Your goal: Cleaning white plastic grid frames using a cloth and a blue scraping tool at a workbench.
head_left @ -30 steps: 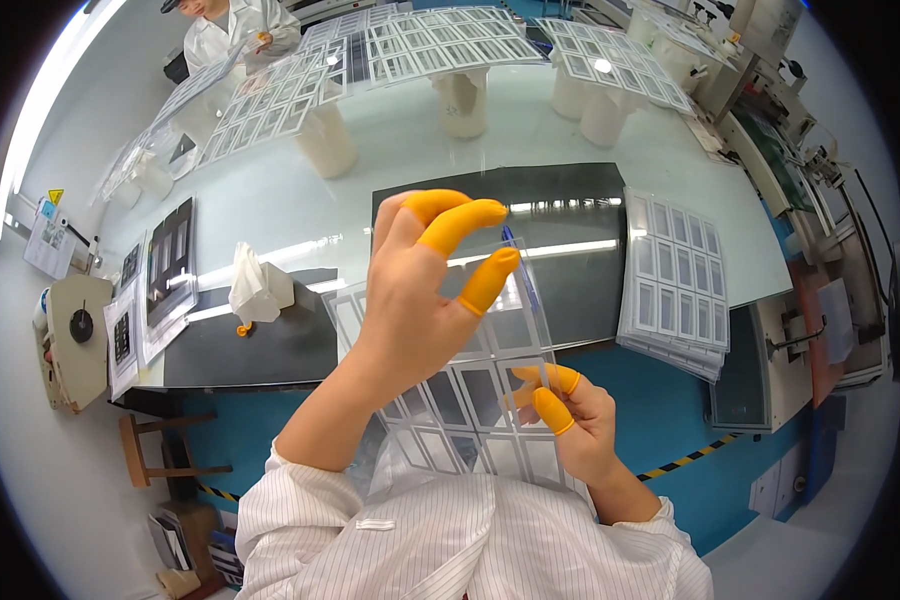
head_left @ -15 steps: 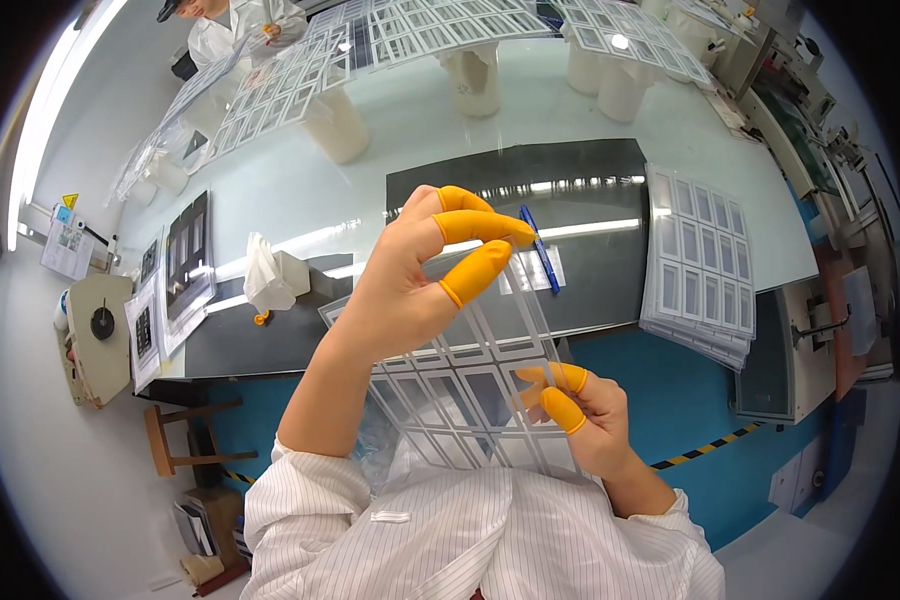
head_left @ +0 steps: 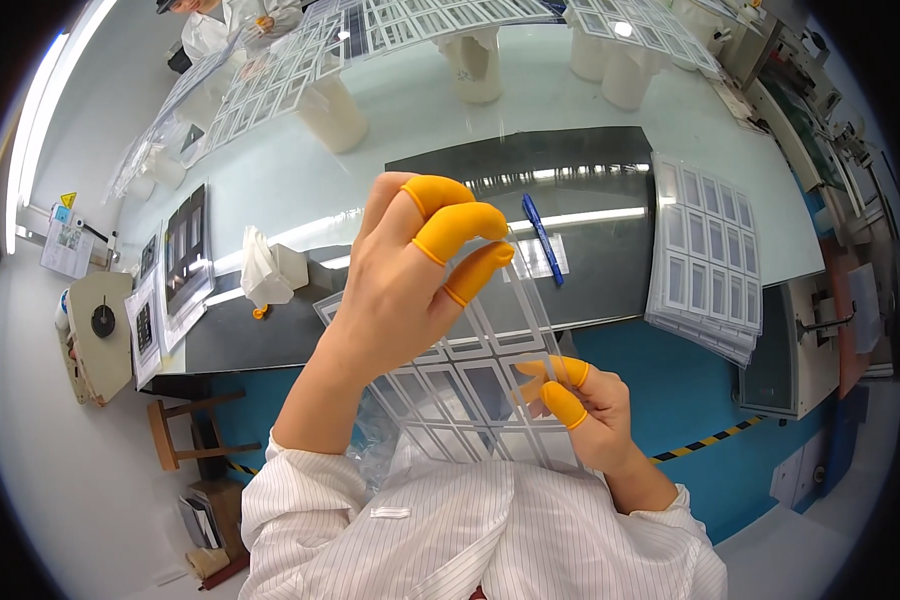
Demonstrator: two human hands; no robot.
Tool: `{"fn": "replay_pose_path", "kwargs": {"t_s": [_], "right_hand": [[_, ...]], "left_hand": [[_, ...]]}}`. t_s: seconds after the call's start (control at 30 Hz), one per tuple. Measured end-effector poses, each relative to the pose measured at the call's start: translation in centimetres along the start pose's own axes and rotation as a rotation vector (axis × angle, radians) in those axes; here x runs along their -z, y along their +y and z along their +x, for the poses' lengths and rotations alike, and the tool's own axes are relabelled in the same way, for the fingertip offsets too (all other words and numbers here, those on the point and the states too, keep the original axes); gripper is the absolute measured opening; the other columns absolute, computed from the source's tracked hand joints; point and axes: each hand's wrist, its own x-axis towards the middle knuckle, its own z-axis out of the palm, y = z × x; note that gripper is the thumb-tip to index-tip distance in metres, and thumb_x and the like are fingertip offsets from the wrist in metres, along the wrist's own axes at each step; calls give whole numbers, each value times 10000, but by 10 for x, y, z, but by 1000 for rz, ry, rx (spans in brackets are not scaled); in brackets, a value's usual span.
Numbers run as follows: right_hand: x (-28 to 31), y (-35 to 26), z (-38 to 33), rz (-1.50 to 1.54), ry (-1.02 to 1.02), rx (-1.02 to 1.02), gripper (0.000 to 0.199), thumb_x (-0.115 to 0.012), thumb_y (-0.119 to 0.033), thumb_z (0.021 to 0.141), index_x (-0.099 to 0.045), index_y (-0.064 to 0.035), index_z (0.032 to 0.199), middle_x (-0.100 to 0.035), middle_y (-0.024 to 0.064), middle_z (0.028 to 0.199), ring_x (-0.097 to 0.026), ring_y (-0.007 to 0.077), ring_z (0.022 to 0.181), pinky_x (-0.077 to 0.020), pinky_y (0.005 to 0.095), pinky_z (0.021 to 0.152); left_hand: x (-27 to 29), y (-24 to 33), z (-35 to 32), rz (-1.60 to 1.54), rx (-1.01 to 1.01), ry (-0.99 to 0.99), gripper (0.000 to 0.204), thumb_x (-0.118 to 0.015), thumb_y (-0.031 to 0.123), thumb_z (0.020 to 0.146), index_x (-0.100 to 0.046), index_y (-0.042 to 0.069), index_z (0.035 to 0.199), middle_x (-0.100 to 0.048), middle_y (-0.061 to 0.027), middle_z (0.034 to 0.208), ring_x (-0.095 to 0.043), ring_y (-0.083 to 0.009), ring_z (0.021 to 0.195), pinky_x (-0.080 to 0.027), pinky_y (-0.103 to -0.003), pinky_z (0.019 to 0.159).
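Held sheet: a clear flexible grid sheet (head_left: 470,385) with pale framed cells, held up in front of the person's chest, between both hands, above the blue floor (head_left: 670,390) and the near edge of the worktop (head_left: 390,140).
Left hand (head_left: 400,290): raised, palm away from the camera, forearm rising from 7 o'clock; 3 fingers wear orange finger cots (head_left: 460,225) and curl closed over the sheet's upper part, pinching it.
Right hand (head_left: 585,410): lower, at 5 o'clock of the left hand; its orange-capped fingertips (head_left: 565,400) are closed on the sheet's right edge.
Sleeves: white striped coat (head_left: 470,530) along the bottom edge.
Dark mat (head_left: 590,170): lies on the worktop behind the hands, at 12 to 2 o'clock of them.
Blue pen (head_left: 542,238): lies on the dark mat, just beyond the left hand's fingertips, beside a small pale label.
Stack of sheets (head_left: 705,265): the same kind of gridded sheets piled at the worktop's right end, at 3 o'clock of the left hand, well apart from it.
White tissue (head_left: 260,275): crumpled, beside a small white box at 9 o'clock of the left hand.
Raised racks: more gridded sheets (head_left: 450,15) rest on white cylinders (head_left: 330,115) at the far side, at 12 o'clock.
Containers: I cannot tell whether the small box holds anything.
Other person: at 11 o'clock, far off, in a white coat (head_left: 220,25), handling a similar sheet.
Left side: a round dark dial on a beige device (head_left: 100,320) at 9 o'clock, and a wooden stool (head_left: 185,430) below it.
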Motion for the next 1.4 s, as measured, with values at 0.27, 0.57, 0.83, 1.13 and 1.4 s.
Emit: {"fn": "replay_pose_path", "kwargs": {"t_s": [0.27,0.57,0.83,1.13,1.4], "right_hand": [[-1,1,-3,14,96,-111,228,-468,-79,871,-554,36,1048,-627,83,809,-573,95,635,-462,203,614],[-4,21,-1,-144,9,-121,248,-510,-139,870,-553,24,1053,-627,66,806,-567,79,658,-461,206,635],[-17,10,21,-122,-25,-44,142,-525,-116,858,-545,18,900,-626,74,767,-583,109,663,-468,219,633],[-13,34,40,-62,121,-51,87,-507,-47,850,-551,28,849,-603,76,720,-549,93,621,-452,209,578],[-2,-6,79,-46,304,264,114,-502,-28,844,-565,35,915,-616,100,774,-601,137,679,-486,212,613]], "left_hand": [[-4,10,-20,241,-135,-211,295,-651,15,661,-504,51,913,-487,-124,964,-454,-302,924,-406,-374,793],[-3,36,-90,-165,225,-516,298,-724,193,627,-454,79,681,-418,-70,656,-442,-239,645,-333,-312,536],[32,53,-113,-451,593,-1198,416,-611,260,777,-448,5,491,-398,-117,451,-345,-253,390,-287,-326,405],[26,56,-186,-1119,1381,-1307,372,-537,268,856,-508,16,584,-374,76,563,-309,-49,543,-282,-246,492],[25,24,-180,-849,1352,-1554,482,-522,460,816,-588,-11,890,-539,-50,847,-476,-153,842,-373,-272,774]]}}
